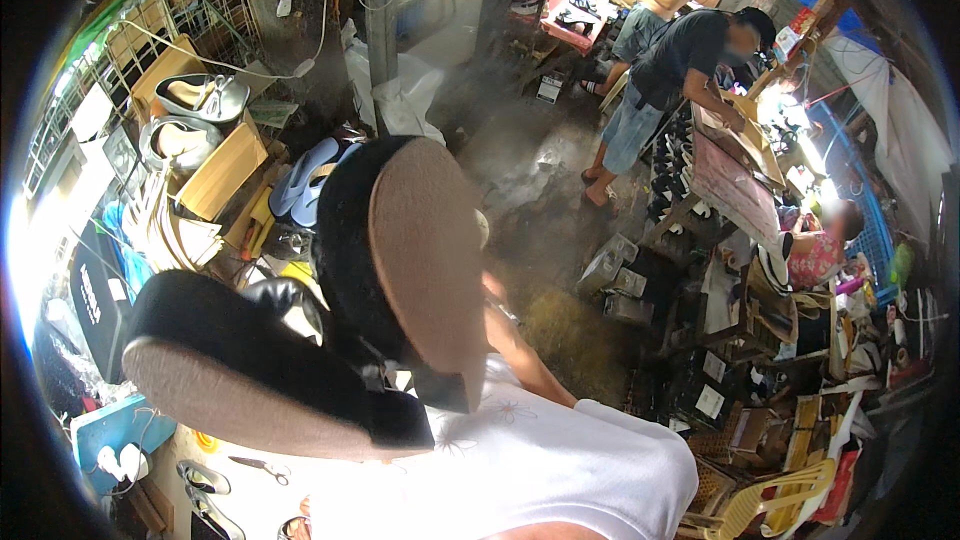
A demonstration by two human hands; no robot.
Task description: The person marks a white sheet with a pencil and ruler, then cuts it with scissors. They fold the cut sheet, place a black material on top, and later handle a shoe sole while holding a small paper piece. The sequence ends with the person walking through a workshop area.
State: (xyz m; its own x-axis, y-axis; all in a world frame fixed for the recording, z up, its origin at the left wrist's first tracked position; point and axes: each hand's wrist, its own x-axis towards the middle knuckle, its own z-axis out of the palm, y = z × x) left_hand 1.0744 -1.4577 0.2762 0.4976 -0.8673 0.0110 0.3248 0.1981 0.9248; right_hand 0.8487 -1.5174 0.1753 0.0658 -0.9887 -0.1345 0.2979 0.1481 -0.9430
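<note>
Two black shoes with thick soles fill the near view, their tan undersides turned toward me. One shoe (425, 260) stands nearly upright, toe up; the other shoe (250, 395) lies tilted to its left, and their heels come close together. My right forearm reaches up behind the upright shoe, and a sliver of my right hand (492, 287) shows past the sole's right edge. It appears closed on that shoe, though most fingers are hidden. I cannot make out my left hand; the shoes block much of the view. A white shirt (560, 450) shows below.
At left, silver shoes (185, 140) sit in a cardboard box beside blue slippers (305, 180). Scissors (262, 468) and flat shoes (205, 500) lie on a white surface at lower left. A person (680, 70) leans over a cluttered bench at right; a yellow plastic chair (780, 495) stands lower right.
</note>
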